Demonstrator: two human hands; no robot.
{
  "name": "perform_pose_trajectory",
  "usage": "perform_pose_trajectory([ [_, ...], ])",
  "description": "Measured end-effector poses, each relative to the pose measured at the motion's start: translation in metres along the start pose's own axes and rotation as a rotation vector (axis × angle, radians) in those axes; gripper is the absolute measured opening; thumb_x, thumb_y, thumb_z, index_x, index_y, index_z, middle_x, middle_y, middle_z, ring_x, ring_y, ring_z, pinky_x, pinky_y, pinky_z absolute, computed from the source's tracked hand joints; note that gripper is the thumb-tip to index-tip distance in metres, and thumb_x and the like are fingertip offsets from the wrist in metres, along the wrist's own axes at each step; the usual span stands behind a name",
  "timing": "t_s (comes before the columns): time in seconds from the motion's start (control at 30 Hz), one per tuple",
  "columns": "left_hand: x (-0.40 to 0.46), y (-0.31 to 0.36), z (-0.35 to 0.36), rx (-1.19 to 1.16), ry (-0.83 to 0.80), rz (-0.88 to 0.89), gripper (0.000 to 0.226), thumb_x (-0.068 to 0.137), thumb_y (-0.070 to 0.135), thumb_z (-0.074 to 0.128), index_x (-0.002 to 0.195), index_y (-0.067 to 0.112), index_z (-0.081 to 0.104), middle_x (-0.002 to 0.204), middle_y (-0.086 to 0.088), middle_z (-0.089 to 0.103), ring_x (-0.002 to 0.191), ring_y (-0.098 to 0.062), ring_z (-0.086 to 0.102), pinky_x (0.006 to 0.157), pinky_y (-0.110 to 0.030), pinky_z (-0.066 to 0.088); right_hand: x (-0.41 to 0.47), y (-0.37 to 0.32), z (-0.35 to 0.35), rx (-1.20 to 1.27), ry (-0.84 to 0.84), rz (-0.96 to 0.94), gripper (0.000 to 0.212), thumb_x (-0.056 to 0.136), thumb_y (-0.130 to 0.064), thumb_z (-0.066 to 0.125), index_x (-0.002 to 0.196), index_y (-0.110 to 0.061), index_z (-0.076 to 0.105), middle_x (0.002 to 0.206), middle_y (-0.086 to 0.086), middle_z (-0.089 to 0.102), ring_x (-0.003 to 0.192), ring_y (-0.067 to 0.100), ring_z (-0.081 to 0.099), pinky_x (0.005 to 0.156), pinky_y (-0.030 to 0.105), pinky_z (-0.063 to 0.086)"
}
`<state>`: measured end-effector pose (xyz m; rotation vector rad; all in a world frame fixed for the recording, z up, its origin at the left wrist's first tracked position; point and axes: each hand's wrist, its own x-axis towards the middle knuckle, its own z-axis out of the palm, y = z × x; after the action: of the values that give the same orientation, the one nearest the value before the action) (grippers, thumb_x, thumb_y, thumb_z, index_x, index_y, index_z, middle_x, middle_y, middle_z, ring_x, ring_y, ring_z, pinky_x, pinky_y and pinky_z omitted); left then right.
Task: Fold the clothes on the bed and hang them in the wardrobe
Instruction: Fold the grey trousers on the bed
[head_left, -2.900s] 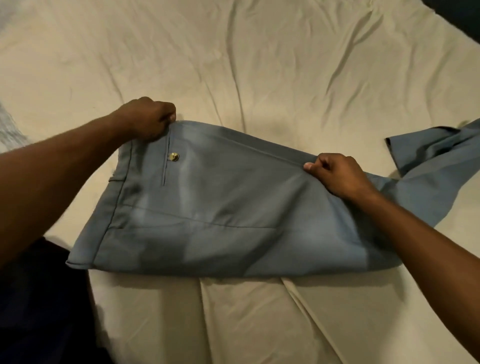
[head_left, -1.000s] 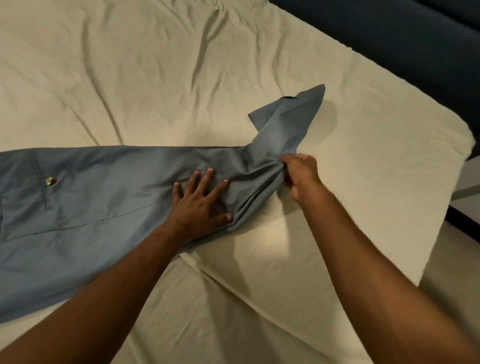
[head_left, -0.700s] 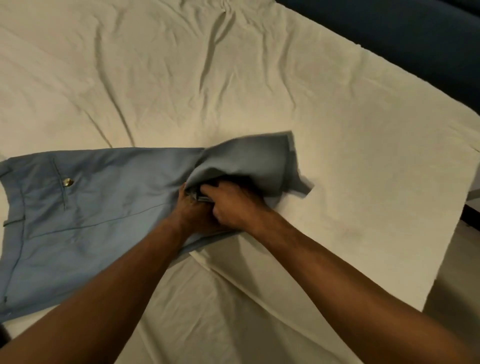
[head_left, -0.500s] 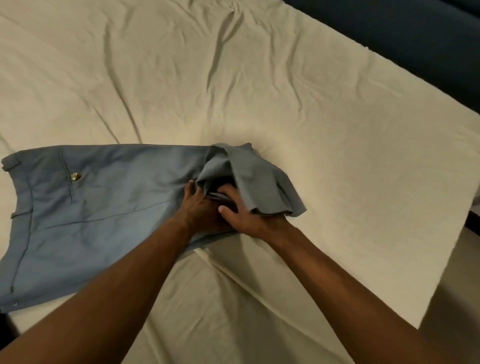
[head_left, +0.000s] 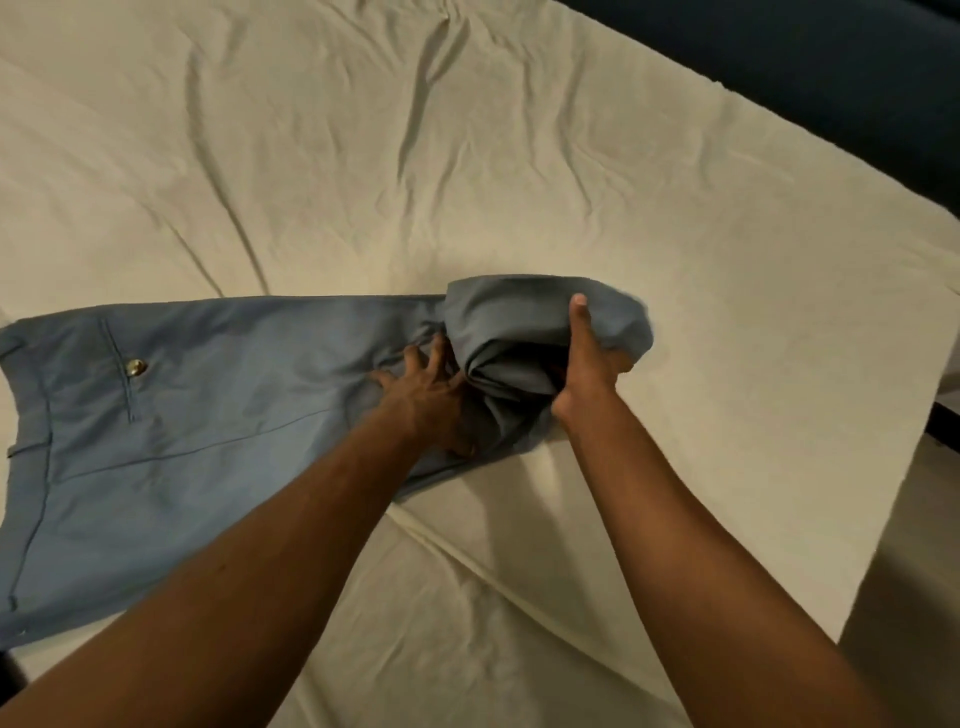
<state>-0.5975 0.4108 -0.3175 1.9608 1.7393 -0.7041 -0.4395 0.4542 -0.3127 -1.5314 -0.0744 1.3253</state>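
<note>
One pair of blue trousers (head_left: 197, 415) lies on the bed (head_left: 519, 156), waistband at 9 o'clock, legs bunched at centre. One brass button (head_left: 136, 367) shows; no writing can be read. Two hands: the left hand (head_left: 426, 400) presses flat with spread fingers, and the right hand (head_left: 587, 364) grips the bunched legs.

Plain grey-blue cloth trousers (head_left: 208, 415), unpatterned; a small round brass-coloured button (head_left: 136, 368) on their back pocket; plain cream, creased bed sheet (head_left: 363, 156); dark navy surface (head_left: 831, 67) beyond the bed's far edge.
</note>
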Motion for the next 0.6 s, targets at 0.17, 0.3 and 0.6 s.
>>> perform_pose_trajectory([
  [0.17,0.002,0.005,-0.004,0.032,-0.025,-0.018,0.118,0.073,0.066,0.074,0.156,0.042,-0.006,0.163,-0.014,-0.022,0.148,-0.047,-0.003,0.109,-0.072,0.026,0.018,0.002,0.012,-0.586,0.052,-0.162,0.072,0.09,-0.037,0.066,0.147,-0.014,0.028,0.139,0.013,0.046,0.128,0.034,0.048,0.106,0.042,0.041],
  [0.3,0.003,0.005,-0.007,0.028,-0.047,-0.022,0.118,0.073,0.067,0.074,0.157,0.041,-0.005,0.163,-0.011,-0.019,0.148,-0.045,-0.003,0.111,-0.069,0.028,0.017,-0.004,0.014,-0.805,0.067,-0.417,0.027,0.093,-0.017,0.061,0.118,-0.012,0.057,0.112,0.003,0.056,0.103,0.018,0.053,0.088,0.029,0.043],
  [0.6,0.006,-0.001,-0.015,-0.011,-0.064,0.023,0.123,0.068,0.07,0.074,0.153,0.047,-0.012,0.164,-0.015,-0.017,0.148,-0.048,-0.001,0.11,-0.066,0.032,0.065,-0.175,-0.023,-0.682,0.324,-0.893,0.039,0.093,-0.02,0.061,0.131,-0.013,0.057,0.137,0.008,0.058,0.126,0.025,0.055,0.101,0.023,0.037],
])
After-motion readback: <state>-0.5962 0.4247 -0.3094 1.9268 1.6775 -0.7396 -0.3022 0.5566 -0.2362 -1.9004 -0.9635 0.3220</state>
